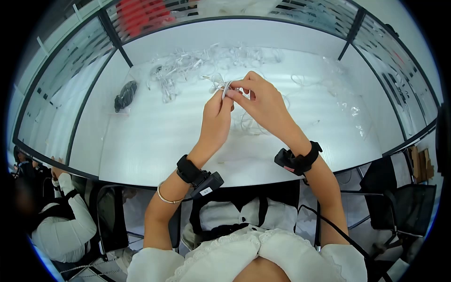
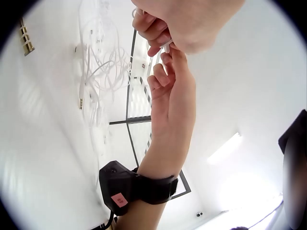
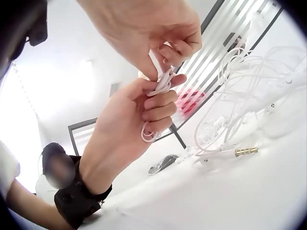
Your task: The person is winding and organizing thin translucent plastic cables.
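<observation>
A white earphone cable [image 1: 226,88], wound into a small bundle, is held up over the middle of the table. My left hand [image 1: 216,121] grips it from below with fingers curled round it; a loop of the cable [image 3: 149,134] hangs under those fingers in the right wrist view. Coming in from the right, my right hand [image 1: 265,101] pinches the cable at the top of the bundle between thumb and fingers. In the left wrist view the left hand [image 2: 196,21] covers most of the bundle, and only a short white piece shows between the hands.
Many white cables [image 1: 183,66] lie tangled at the back of the white table [image 1: 155,141]. A gold audio plug [image 3: 247,152] lies near loose loops. At left sits a bagged black bundle [image 1: 126,96], at right clear plastic bags [image 1: 354,110]. Low partitions [image 1: 235,33] enclose the table; another person sits left.
</observation>
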A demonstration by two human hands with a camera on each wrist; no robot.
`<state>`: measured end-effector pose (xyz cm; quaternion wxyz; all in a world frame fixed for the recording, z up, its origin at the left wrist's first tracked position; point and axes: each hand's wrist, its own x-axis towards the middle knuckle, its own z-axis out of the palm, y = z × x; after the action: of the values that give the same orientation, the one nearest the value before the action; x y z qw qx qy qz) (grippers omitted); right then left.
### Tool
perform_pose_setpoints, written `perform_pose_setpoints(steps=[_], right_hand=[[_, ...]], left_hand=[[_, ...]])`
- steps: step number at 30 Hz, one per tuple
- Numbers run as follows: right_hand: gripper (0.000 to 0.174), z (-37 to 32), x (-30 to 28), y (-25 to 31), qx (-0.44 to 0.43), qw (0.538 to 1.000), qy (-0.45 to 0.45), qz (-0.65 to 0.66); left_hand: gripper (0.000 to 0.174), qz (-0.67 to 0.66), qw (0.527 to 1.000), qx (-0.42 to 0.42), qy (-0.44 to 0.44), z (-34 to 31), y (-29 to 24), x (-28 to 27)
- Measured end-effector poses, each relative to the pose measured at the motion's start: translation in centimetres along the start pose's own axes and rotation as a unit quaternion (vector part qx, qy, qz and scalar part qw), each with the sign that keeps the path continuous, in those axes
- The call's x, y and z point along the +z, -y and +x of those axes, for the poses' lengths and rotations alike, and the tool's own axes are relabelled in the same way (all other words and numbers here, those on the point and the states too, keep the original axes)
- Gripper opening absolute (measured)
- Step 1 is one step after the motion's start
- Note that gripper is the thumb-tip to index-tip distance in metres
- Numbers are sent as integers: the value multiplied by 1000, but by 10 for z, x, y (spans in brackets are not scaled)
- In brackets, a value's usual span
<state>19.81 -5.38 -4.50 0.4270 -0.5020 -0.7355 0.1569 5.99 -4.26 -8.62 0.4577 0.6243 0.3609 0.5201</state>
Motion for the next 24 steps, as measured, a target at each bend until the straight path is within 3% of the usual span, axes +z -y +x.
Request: perform_pose_setpoints(steps=[4,10,17,24], right_hand=[[22,3,-2,-9,26,999,27,21],[17,4,-5,-17,-4,999,36,14],[9,5,6,-17,-91,993,-64,-37],[9,5,10,-21,-79,992,-99,5]], left_hand=[[23,11,999,-31,26,2,7,-4],[23,-10,996,-51,74,5,9,-7],[27,-50,995,-75,50,6,-6,-5],[27,-8,996,-82,45,9,-5,-5]])
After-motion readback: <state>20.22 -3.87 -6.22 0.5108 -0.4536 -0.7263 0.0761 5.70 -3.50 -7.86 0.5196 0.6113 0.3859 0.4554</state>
